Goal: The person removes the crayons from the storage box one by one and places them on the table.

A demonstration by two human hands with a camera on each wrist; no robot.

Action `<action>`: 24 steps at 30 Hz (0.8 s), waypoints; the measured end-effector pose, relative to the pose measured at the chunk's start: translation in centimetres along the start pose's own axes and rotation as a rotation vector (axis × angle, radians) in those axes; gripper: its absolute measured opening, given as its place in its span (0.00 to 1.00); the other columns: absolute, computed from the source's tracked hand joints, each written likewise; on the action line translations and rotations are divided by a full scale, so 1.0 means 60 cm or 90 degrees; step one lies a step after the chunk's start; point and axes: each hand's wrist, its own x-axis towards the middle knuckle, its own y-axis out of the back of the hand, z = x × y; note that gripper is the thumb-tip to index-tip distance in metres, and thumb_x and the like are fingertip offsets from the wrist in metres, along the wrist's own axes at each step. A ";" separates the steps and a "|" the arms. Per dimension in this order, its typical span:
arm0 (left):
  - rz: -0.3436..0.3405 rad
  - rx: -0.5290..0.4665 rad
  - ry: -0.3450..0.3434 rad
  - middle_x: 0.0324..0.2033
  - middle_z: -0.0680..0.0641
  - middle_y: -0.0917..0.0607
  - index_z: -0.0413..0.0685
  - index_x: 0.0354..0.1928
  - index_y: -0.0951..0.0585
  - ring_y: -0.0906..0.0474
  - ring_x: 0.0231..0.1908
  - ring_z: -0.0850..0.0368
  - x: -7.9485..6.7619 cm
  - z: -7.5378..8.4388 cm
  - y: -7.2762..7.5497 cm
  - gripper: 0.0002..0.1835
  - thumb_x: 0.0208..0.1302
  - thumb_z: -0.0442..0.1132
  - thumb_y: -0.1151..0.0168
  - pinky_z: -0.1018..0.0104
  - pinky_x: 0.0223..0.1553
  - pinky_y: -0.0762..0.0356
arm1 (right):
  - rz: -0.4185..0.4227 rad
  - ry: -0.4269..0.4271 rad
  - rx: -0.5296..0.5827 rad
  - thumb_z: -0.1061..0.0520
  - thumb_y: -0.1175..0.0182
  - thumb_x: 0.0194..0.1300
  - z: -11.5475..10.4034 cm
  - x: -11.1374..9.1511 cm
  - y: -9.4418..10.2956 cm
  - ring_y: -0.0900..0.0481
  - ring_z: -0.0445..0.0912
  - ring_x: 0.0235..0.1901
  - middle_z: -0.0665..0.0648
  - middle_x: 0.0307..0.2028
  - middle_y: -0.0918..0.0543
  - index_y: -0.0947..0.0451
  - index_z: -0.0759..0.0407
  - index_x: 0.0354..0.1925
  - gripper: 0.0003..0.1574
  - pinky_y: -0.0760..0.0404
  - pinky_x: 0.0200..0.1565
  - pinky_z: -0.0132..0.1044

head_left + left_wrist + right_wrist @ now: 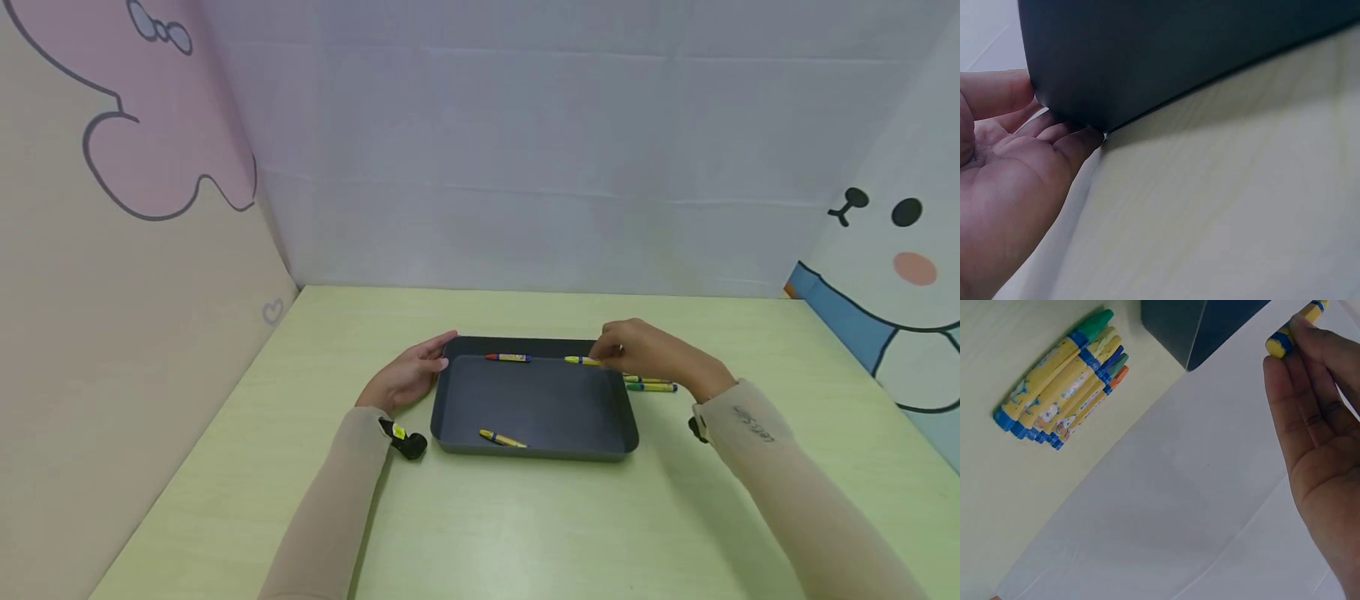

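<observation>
A dark grey tray [536, 408] lies on the table. At its left side my left hand [408, 377] holds the edge, thumb at the rim and fingers against the outside; the left wrist view shows the fingertips [1088, 142] at the tray's lower edge. Above the far right part of the tray, my right hand [637, 346] pinches a yellow crayon [581, 361] between thumb and fingers. Its blue-banded end [1280, 342] shows in the right wrist view. Inside the tray are a red crayon [508, 357] near the far side and another yellow crayon [502, 438] near the front.
Several crayons [1063, 378] with green, yellow, blue and orange tips lie side by side on the table [525, 525], just right of the tray. A white sheet [480, 167] hangs behind the table, and a cartoon-printed panel [135, 292] stands at the left.
</observation>
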 end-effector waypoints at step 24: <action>0.010 0.017 0.003 0.76 0.49 0.69 0.48 0.76 0.53 0.77 0.74 0.52 -0.006 0.009 -0.008 0.35 0.71 0.24 0.59 0.55 0.74 0.68 | 0.031 -0.053 0.007 0.70 0.38 0.58 0.051 -0.083 0.016 0.18 0.52 0.37 0.58 0.37 0.18 0.16 0.66 0.41 0.11 0.19 0.37 0.33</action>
